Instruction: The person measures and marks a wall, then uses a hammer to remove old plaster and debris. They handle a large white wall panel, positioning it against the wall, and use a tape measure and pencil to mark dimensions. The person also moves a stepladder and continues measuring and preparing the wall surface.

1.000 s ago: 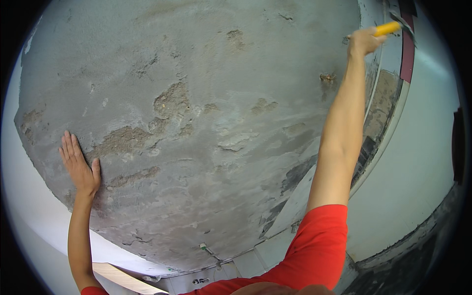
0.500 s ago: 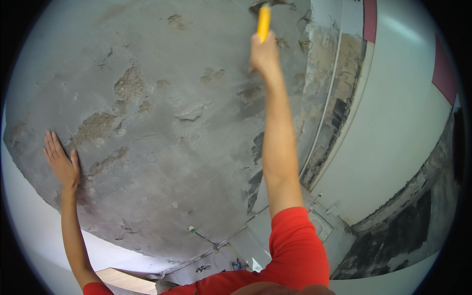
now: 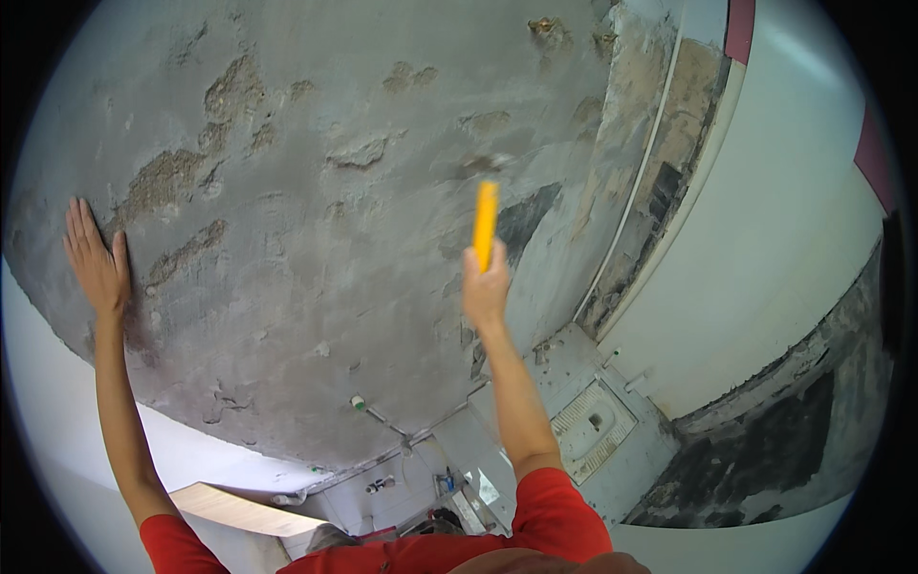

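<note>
A rough grey plastered wall [image 3: 287, 316] fills most of the view. High on its left side my left hand [image 3: 98, 263] lies flat against the plaster, fingers stretched out, holding nothing. My right hand [image 3: 488, 287] is closed around the lower end of a yellow-handled tool [image 3: 486, 218], held upright in front of the wall right of the middle. The tool's head is smeared by motion, so its kind does not show. Just right of the handle is a dark bare patch [image 3: 529, 220] in the plaster.
Crumbled pits [image 3: 164, 182] mark the wall. A thin pipe [image 3: 645, 153] runs up the corner on the right, beside a pale panel [image 3: 755, 220]. Below are a squat toilet [image 3: 595, 421], a capped pipe stub [image 3: 360, 403] and a wooden board [image 3: 244, 512].
My right hand has come down the wall with the yellow-handled tool, from near the top edge to right of the middle. My left hand stays flat on the plaster. The view has shifted slightly.
</note>
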Motion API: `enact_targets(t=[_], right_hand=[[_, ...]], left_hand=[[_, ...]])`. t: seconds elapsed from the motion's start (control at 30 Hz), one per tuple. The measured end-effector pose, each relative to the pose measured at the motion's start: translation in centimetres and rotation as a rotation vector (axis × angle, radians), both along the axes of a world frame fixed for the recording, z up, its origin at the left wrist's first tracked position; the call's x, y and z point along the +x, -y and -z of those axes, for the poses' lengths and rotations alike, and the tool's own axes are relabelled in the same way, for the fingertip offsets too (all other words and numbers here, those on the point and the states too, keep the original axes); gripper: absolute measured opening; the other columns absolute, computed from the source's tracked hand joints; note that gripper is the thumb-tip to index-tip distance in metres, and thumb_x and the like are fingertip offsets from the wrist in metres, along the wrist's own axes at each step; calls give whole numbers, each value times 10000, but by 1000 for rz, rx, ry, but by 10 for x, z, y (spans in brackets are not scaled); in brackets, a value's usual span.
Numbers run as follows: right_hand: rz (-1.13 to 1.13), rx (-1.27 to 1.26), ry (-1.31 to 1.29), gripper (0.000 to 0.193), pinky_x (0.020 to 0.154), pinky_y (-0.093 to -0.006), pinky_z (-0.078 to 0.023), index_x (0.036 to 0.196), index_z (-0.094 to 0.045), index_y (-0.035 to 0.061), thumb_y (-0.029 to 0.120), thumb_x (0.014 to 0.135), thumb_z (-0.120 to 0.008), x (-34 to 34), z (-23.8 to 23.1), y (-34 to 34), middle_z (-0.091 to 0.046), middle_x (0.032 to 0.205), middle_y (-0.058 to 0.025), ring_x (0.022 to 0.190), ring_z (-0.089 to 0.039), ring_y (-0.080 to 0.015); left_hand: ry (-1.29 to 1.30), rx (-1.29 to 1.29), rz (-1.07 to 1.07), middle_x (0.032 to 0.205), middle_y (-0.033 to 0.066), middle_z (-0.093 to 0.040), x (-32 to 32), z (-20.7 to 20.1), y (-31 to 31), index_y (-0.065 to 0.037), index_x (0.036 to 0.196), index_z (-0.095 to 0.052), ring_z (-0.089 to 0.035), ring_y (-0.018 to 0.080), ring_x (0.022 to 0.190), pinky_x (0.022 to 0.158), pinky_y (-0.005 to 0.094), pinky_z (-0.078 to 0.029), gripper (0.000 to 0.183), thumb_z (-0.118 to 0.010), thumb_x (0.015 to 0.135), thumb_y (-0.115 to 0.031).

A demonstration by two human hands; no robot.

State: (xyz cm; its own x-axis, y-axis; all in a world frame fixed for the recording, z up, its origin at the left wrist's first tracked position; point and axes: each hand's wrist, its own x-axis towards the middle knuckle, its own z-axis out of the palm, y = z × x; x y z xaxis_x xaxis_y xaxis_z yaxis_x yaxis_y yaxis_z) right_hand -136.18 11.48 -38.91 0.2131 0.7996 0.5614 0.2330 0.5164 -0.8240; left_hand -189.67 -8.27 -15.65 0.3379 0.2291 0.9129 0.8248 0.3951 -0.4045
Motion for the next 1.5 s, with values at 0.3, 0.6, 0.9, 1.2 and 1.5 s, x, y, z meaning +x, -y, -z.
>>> enact_targets(t=[0.3,0.6,0.9,1.2,1.5], right_hand=[[-9,478,-437,232,408,-310,-445,1118,-387,46,220,1080,-536,74,-202,0,-494,683,-38,474,-496,-112],[470,68,115,412,459,-394,-522,1101,-583,-86,319,1027,-597,119,-243,-140,-658,754,-163,484,-637,-274],[683,365,153,403,837,-550,-530,1148,-532,-70,295,1011,-634,94,-271,-40,-706,976,-293,933,-701,-494],[535,-71,269,356,573,-454,-586,1096,-575,-67,269,987,-626,74,-268,-90,-710,856,-259,606,-712,-381],[222,78,-37,296,438,-349,-469,961,-563,24,278,964,-715,2,-94,-16,-596,672,-74,451,-569,-192]], left_hand=[[24,12,3,1734,95,-275,-2,1,1,-123,1669,-285,-244,310,1598,1299,507,-153,710,-493,1062,-429],[38,39,51,1738,74,-266,-6,2,-11,-137,1673,-272,-237,294,1601,1299,503,-169,751,-510,1051,-484],[106,35,84,1738,60,-272,-8,6,-2,-144,1674,-273,-235,271,1602,1299,510,-166,739,-524,1057,-466],[155,12,81,1733,36,-286,-9,6,-2,-151,1669,-293,-244,253,1600,1301,499,-175,751,-553,1038,-465],[171,27,97,1729,46,-295,-22,10,6,-135,1659,-315,-260,261,1592,1285,522,-198,767,-556,1031,-504]])
